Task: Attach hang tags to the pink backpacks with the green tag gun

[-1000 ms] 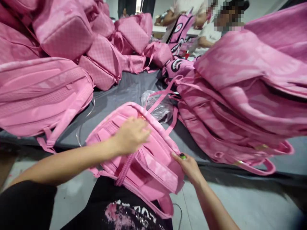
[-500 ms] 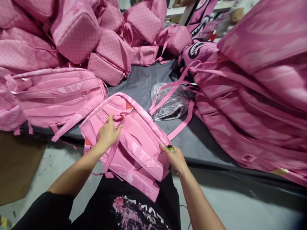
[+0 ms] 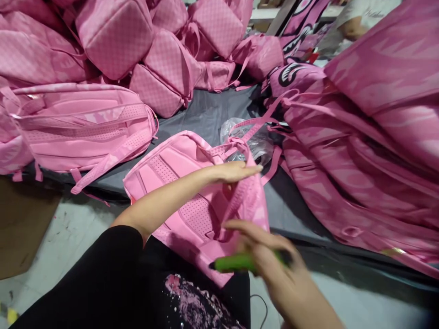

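Note:
A pink backpack (image 3: 176, 171) lies with its padded back panel up, partly over the table edge and against my lap. Across its right side reaches my left hand (image 3: 236, 172), fingers stretched out flat against the shoulder straps (image 3: 247, 194); its thumb is mostly hidden. In front of the bag's lower right part, my right hand (image 3: 274, 260) is closed around a green pen-like tool (image 3: 236, 263) with a dark tip pointing left. Motion blurs this hand and the tool, so its exact kind is unclear. The right index finger is near a hanging strap.
Another pink backpack (image 3: 85, 128) lies at left. Checkered pink bags (image 3: 116, 36) are heaped behind, and camouflage-patterned pink bags (image 3: 343, 173) are stacked at right. A clear plastic bag (image 3: 260, 144) rests on the dark table cover (image 3: 206, 109). Another person's arm (image 3: 353, 29) shows at the back right.
My left hand has moved right across the backpack, and the straps are shifted to its right side. My right hand has left the bag's edge, coming nearer with the green tool now showing.

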Tool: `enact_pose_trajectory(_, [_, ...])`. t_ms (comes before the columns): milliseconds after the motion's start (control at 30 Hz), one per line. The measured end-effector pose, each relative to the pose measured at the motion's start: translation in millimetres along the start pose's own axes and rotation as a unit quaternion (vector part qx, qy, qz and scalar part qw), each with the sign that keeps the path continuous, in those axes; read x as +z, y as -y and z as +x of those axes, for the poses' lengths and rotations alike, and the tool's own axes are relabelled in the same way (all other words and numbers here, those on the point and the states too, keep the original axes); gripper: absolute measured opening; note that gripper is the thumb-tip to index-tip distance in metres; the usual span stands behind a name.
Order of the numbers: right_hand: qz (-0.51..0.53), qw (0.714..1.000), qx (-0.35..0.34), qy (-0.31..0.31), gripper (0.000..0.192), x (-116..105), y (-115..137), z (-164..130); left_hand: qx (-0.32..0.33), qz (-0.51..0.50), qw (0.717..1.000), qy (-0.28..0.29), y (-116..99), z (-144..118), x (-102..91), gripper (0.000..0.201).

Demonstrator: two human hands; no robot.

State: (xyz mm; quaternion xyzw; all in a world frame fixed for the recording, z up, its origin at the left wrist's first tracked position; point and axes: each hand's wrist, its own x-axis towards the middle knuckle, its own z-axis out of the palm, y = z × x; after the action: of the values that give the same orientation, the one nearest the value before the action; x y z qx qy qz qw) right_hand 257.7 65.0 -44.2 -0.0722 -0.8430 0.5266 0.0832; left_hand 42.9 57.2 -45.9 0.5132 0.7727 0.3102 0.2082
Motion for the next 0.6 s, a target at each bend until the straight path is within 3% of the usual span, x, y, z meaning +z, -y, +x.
enact_pose_trajectory(67, [0.113, 0.973, 0.077, 0.187, 0.054, 12.1, -19.3, 38.6, 0.008, 0.009, 0.999, 0.039, -0.8, -13.1, -4.7, 0.053])
enact_pose_trajectory(100, [0.182, 0.957, 0.084, 0.207, 0.063, 14.9, -32.2, 58.2, 0.008, 0.019, 0.999, 0.039, 2.1, -22.8, -8.0, 0.051])
enact_pose_trajectory(133, [0.229, 0.957, 0.074, 0.16, 0.064, 14.5, -46.0, 75.8, 0.005, 0.036, 0.999, 0.012, 8.1, -34.2, -11.4, 0.046])
enact_pose_trajectory(200, [0.27, 0.96, 0.051, 0.054, 0.057, 3.9, -72.8, 100.4, 0.001, 0.105, 0.99, -0.094, 29.0, -59.4, -16.4, 0.036])
enact_pose_trajectory(233, [0.283, 0.959, 0.032, -0.005, 0.052, -4.7, -84.4, 107.1, 0.009, 0.173, 0.97, -0.17, 42.7, -71.2, -17.0, 0.034])
enact_pose_trajectory(300, [0.3, 0.949, -0.007, -0.097, 0.045, -22.1, -102.8, 112.7, 0.042, 0.312, 0.917, -0.247, 71.9, -87.8, -13.6, 0.037])
enact_pose_trajectory(367, [0.283, 0.946, -0.032, -0.156, 0.04, -31.9, -116.0, 115.1, 0.075, 0.397, 0.875, -0.268, 98.1, -89.8, -6.5, 0.042])
enact_pose_trajectory(467, [0.265, 0.946, -0.011, -0.186, 0.037, -24.4, -133.1, 122.9, 0.108, 0.404, 0.863, -0.285, 126.9, -64.9, -3.5, 0.051])
enact_pose_trajectory(600, [0.402, 0.87, -0.001, -0.287, 0.035, 9.2, -150.5, 129.7, 0.194, 0.371, 0.876, -0.238, 147.4, -16.0, -26.9, 0.059])
